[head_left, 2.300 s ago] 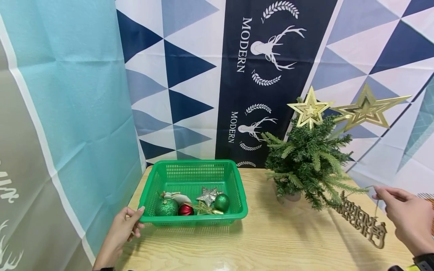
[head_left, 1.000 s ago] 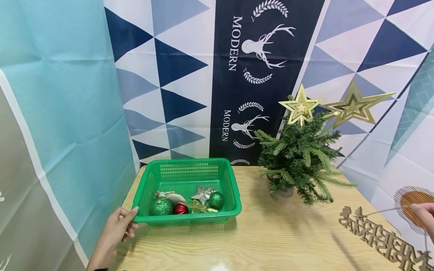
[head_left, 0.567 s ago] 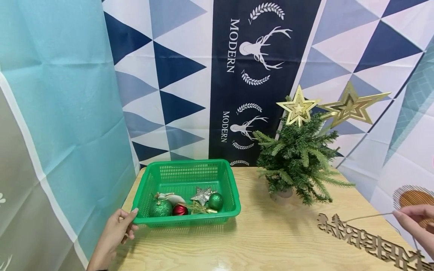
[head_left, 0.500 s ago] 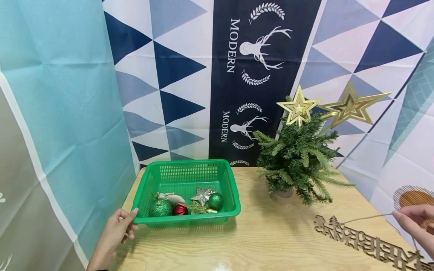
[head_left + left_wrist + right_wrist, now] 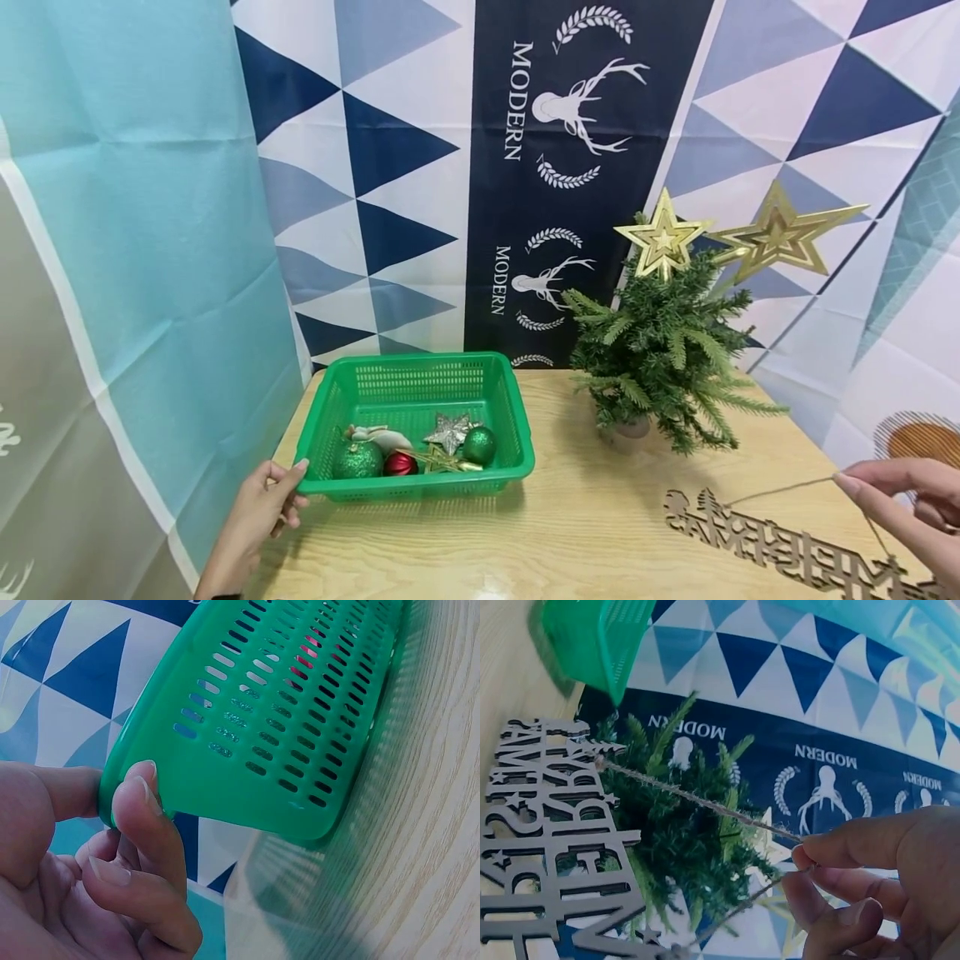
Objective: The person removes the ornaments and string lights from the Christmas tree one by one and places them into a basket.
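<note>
At table's right edge: right hand pinches wooden cut-out lettering sign's twine loop (keep taut).
Left corner: left hand clamps green plastic basket's rim.

One basket, two green baubles, one red bauble, one tree, one wooden sign.

- The light wooden bench with visible grain carries everything.
- A green perforated plastic basket sits on its left part.
- A small artificial green fir tree in a pot stands to the right of the basket, near the back edge.
- A cut-out wooden lettering sign lies further right of the basket, nearer the front than the tree.
</note>
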`<state>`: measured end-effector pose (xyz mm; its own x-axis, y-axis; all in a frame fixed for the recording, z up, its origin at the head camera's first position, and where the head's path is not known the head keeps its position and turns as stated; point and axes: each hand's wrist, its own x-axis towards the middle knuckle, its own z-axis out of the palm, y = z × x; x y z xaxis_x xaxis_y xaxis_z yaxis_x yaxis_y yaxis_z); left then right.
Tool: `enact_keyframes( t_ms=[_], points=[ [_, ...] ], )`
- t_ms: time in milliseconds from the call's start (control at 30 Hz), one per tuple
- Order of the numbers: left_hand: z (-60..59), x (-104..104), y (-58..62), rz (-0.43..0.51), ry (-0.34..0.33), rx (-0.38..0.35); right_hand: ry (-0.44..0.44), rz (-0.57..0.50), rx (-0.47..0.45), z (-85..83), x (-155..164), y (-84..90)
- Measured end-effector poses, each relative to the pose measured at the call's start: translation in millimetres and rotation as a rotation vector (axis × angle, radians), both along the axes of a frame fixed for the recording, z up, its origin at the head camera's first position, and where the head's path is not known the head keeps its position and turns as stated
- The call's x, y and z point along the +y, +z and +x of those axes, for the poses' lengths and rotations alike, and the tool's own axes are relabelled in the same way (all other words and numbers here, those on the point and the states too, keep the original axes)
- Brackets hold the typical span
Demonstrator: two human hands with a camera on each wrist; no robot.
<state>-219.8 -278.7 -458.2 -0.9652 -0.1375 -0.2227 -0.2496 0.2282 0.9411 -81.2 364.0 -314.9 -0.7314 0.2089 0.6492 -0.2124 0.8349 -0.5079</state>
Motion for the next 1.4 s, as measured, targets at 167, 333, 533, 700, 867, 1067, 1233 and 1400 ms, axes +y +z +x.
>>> enact_keyframes(
  t_ms=[167,333,533,700,867,1067,1233,1400],
  points=[
    [-0.5,0.4,-0.6,-0.002,-0.008,0.004,0.005,0.088,0.015,-0.4,-3.7,3.2],
    [0.0,0.1,0.0,-0.005,-0.005,0.005,0.046,0.032,0.026,-1.1,-13.4,6.4],
    [0.6,0.1,-0.1,0.002,0.001,0.008,0.171,-0.06,0.042,-2.7,-31.6,8.2],
    [0.6,-0.1,-0.5,0.008,0.006,0.013,0.13,0.005,-0.058,-3.1,-44.0,9.5],
    [1.4,1.0,0.9,0.016,0.007,0.014,0.039,0.125,-0.203,-8.5,-48.2,10.9],
    [1.9,2.0,-0.4,0.01,0.003,0.007,0.048,0.175,-0.273,-14.8,-57.4,12.4],
    [1.6,2.4,-1.3,0.005,0.004,-0.002,0.089,0.181,-0.39,-19.9,-65.0,16.5],
    [0.3,2.7,-1.0,0.007,0.006,-0.002,0.114,0.179,-0.435,-23.7,-69.8,19.4]
  ],
)
